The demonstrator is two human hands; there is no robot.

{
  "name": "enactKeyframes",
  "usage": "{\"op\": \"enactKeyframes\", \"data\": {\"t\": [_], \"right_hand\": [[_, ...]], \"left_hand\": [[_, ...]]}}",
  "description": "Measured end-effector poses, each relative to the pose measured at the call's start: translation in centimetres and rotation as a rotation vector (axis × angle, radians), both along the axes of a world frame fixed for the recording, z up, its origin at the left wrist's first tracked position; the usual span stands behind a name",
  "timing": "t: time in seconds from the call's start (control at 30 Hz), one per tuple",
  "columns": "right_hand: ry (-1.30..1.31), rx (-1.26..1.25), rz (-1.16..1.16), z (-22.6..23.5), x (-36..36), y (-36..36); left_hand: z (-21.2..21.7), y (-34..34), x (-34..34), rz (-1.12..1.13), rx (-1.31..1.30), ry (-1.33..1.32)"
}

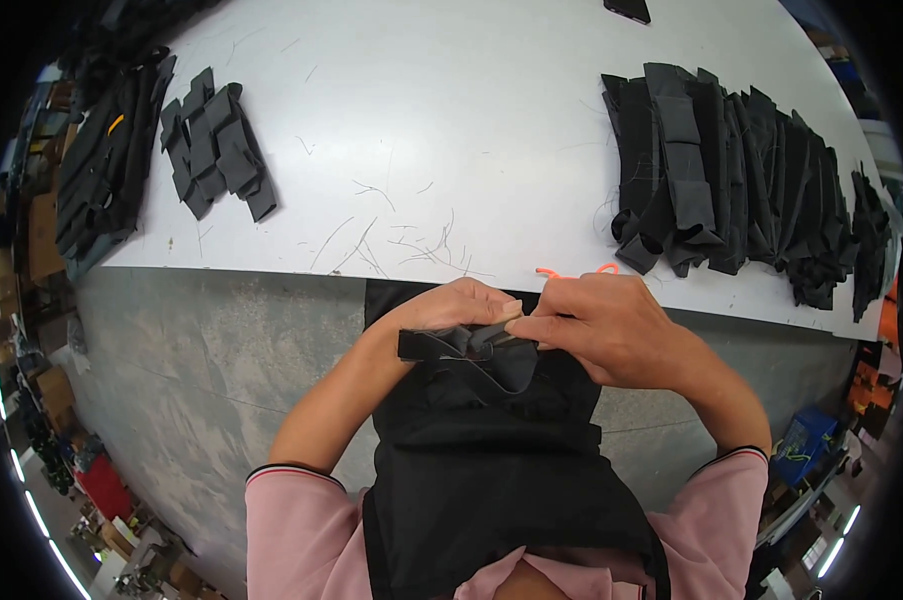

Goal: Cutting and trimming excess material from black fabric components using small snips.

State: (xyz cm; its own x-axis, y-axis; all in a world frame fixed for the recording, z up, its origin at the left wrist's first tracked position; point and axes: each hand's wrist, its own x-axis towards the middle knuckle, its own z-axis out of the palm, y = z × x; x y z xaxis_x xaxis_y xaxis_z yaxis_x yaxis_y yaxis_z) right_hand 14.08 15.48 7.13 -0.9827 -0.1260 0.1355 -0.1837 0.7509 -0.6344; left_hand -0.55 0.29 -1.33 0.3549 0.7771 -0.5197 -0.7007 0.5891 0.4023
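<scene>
Just in front of the table's near edge, a dark grey and black fabric strap piece (512, 378) hangs folded and looped between my hands. My left hand (460, 305) is closed on its upper edge, thumb pressed against the fingers. My right hand (612, 325) pinches the same piece from the right, its thumb tip close to the left thumb. What lies under the fingertips is hidden. Beside the right hand's knuckles a thin orange curved thing (610, 267) shows at the table edge; its kind is mostly hidden.
On the white table (452, 120), a large pile of black fabric strips (687, 160) lies at right. A smaller bunch of black strips (217, 145) lies at left, beside stacked black fabric pieces (112, 170). Loose threads (412, 245) are scattered near the edge. A phone-like black object (629, 11) lies far back.
</scene>
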Motion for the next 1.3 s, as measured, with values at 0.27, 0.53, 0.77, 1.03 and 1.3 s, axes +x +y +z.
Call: {"op": "enactKeyframes", "data": {"t": [0.27,0.53,0.77,1.03,1.3], "right_hand": [[-0.006,0.001,0.006,0.3,0.1,0.0],[-0.144,-0.183,-0.013,-0.1,0.5,0.3],[-0.162,-0.456,-0.259,-0.4,1.7,0.0],[-0.083,-0.221,-0.325,-0.1,2.3,-1.0],[0.061,-0.183,-0.483,-4.4,2.7,-3.6]], "left_hand": [[0.2,0.0,0.2,0.009,0.003,-0.048],[-0.2,-0.1,0.5,0.004,-0.017,-0.076],[1.9,0.7,0.4,0.032,-0.084,0.078],[1.8,0.4,-0.3,0.028,-0.02,0.291],[3.3,0.9,2.6,0.483,0.106,0.778]]}}
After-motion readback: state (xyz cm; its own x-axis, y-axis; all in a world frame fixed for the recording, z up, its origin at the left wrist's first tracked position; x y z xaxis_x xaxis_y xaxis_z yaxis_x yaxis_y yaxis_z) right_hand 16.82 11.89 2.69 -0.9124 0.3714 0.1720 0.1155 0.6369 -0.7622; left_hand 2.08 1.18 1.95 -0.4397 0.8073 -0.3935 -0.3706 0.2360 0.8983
